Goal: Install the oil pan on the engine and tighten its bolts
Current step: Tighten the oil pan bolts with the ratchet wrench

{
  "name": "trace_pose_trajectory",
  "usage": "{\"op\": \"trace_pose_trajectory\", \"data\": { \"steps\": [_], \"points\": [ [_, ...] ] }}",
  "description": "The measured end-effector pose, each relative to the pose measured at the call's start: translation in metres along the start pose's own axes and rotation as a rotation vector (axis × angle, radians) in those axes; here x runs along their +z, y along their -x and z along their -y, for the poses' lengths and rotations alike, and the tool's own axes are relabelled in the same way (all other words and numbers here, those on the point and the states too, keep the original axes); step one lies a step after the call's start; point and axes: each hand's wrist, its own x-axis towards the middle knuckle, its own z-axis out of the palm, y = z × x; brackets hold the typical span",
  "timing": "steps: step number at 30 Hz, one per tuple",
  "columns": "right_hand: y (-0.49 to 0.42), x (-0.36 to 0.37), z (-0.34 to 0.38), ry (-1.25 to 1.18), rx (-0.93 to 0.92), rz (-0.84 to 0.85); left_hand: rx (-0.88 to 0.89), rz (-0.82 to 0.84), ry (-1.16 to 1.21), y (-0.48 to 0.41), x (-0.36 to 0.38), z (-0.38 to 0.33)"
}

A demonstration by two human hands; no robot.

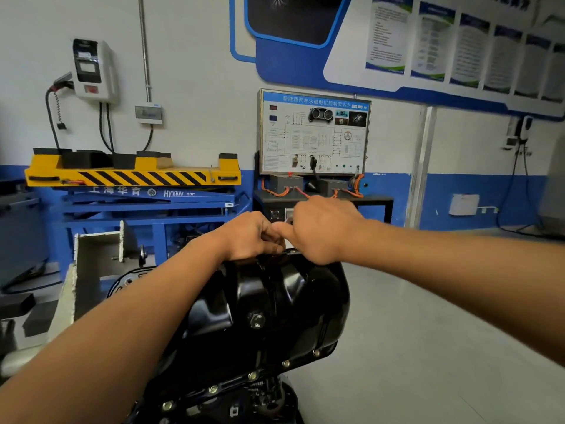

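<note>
Presently the glossy black pressed-steel oil pan (275, 301) sits on the dark engine (269, 399), sump uppermost, directly below the camera. Both hands work at its far flange. The left hand (250, 237) and right hand (318, 231) touch each other, fingers curled narrow. What they pinch is hidden, so a bolt there cannot be confirmed.

Judgement: a far-edge fastener is being started by hand. Recommended: thread it with the fingers until it runs freely, keep it square to the flange, and leave final tightening until all bolts are seated, working crosswise.

Count:
- one pan
- one hex drain plug (256, 319) on its side wall
- five bright bolt heads (252, 375) along the near flange
- two hands

Far-flange bolts cannot be counted.
</note>
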Motion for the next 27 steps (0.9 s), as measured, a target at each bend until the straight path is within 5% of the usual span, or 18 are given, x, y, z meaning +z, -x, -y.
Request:
{"op": "trace_pose_trajectory", "data": {
  "steps": [4, 10, 16, 27],
  "points": [
    [-0.001, -0.005, 0.006, -0.075, 0.023, 0.010, 0.001, -0.018, -0.019, 0.000, -0.001, -0.001],
    [-0.007, -0.028, 0.001, 0.212, -0.305, 0.011, -0.020, -0.049, 0.006, -0.001, 0.000, 0.006],
    [-0.006, -0.029, 0.008, 0.228, -0.507, -0.015, 0.013, -0.030, -0.029, -0.001, 0.000, 0.010],
    [0.000, 0.000, -0.005, -0.212, -0.055, -0.083, 0.014, -0.044, 0.051, 0.000, 0.000, 0.008]
  ]
}}
